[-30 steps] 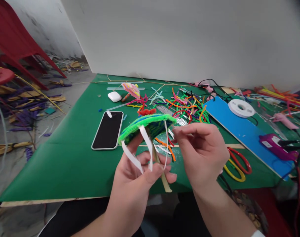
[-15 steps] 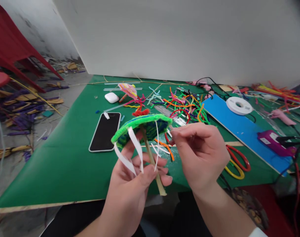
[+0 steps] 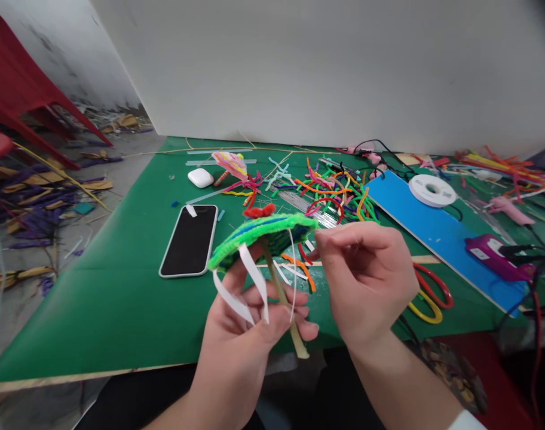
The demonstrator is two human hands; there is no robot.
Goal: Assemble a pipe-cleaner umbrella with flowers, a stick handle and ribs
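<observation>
My left hand (image 3: 243, 334) is closed around a small pipe-cleaner umbrella (image 3: 263, 230) with a green rim and a blue-and-green underside. Its pale stick handle (image 3: 278, 286) slants down between my fingers. White ribbon strips (image 3: 254, 272) hang from the rim, and a thin one dangles on the right side. My right hand (image 3: 369, 278) pinches with thumb and forefinger at the canopy's right edge; whatever is between those fingertips is too small to make out. A red pipe-cleaner piece (image 3: 260, 211) shows just behind the canopy.
On the green table (image 3: 120, 286) lie a phone (image 3: 189, 242), a white case (image 3: 201, 177), a pink-and-yellow umbrella (image 3: 230, 164) and a pipe-cleaner heap (image 3: 335, 188). To the right are a ribbon spool (image 3: 432, 191), a blue board (image 3: 416, 230), scissors (image 3: 434, 292) and a purple power block (image 3: 496, 257).
The umbrella and my left hand have shifted slightly right and down, its rim now closer to my right fingertips. My right hand stays pinched in nearly the same place.
</observation>
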